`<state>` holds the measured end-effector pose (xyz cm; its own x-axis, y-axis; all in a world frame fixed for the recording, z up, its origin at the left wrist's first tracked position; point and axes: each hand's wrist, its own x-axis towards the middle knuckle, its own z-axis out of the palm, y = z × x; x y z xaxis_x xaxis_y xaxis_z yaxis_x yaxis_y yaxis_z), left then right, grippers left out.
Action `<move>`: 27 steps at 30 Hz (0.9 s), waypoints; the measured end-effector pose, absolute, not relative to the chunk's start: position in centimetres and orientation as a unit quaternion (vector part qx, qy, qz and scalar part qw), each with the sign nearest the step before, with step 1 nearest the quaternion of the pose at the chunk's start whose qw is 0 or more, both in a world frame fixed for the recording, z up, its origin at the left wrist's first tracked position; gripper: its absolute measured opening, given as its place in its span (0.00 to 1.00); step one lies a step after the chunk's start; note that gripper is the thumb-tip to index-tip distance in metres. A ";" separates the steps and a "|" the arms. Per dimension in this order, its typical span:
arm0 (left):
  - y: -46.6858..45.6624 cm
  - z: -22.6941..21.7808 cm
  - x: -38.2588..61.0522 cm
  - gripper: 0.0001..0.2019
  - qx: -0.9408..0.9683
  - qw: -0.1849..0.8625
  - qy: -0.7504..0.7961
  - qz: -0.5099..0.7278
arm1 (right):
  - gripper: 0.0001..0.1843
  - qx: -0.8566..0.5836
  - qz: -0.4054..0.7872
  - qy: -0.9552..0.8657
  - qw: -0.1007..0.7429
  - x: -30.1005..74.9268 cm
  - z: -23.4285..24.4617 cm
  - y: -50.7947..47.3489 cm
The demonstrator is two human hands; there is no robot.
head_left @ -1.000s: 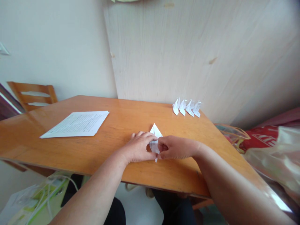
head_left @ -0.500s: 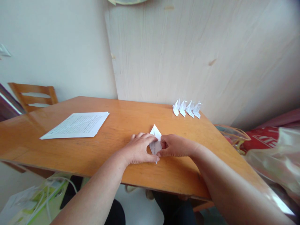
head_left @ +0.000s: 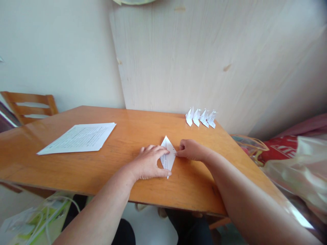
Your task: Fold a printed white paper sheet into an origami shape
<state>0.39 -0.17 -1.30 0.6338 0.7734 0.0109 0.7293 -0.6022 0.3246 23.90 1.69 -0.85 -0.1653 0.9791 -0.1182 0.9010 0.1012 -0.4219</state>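
Note:
A small white folded paper, kite-shaped with printed text, lies flat on the orange wooden table. My left hand rests on its left side, fingers curved and pressing it down, thumb along the lower edge. My right hand is closed in a pinch at the paper's right corner, fingertips pressed on the crease. Several finished folded paper pieces stand in a row at the table's far edge by the wall.
A stack of printed sheets lies on the table's left part. A wooden chair stands behind the far left corner. A pale wood board leans behind the table. Plastic bags lie to the right, more bags below left.
My right hand slid up and to the right, from the paper's lower middle to its right corner, baring more of the paper. My left hand stayed pressing the left side.

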 end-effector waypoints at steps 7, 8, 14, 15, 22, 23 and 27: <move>0.0 -1.6 0.2 0.42 0.893 0.142 0.419 0.081 | 0.05 -0.651 0.174 -0.731 0.108 24.0 -1.2 2.2; 0.0 -1.6 0.2 0.42 0.893 0.141 0.419 0.081 | 0.05 -0.649 0.173 -0.733 0.106 24.0 -1.2 2.1; -0.2 -1.3 0.4 0.41 0.896 0.144 0.414 0.072 | 0.07 -0.615 0.176 -0.763 0.089 23.1 -0.3 0.8; -0.3 -1.2 0.4 0.41 0.896 0.146 0.414 0.071 | 0.07 -0.604 0.180 -0.772 0.083 22.9 -0.1 0.6; -0.3 -0.9 0.4 0.38 0.899 0.150 0.405 0.071 | 0.08 -0.546 0.205 -0.810 0.058 22.1 0.5 -0.8; -0.3 -0.9 0.5 0.36 0.899 0.150 0.405 0.070 | 0.08 -0.541 0.206 -0.814 0.056 22.0 0.5 -0.9; -0.3 -1.0 0.5 0.25 0.898 0.144 0.410 0.063 | 0.07 -0.507 0.217 -0.833 0.050 21.7 0.3 -1.4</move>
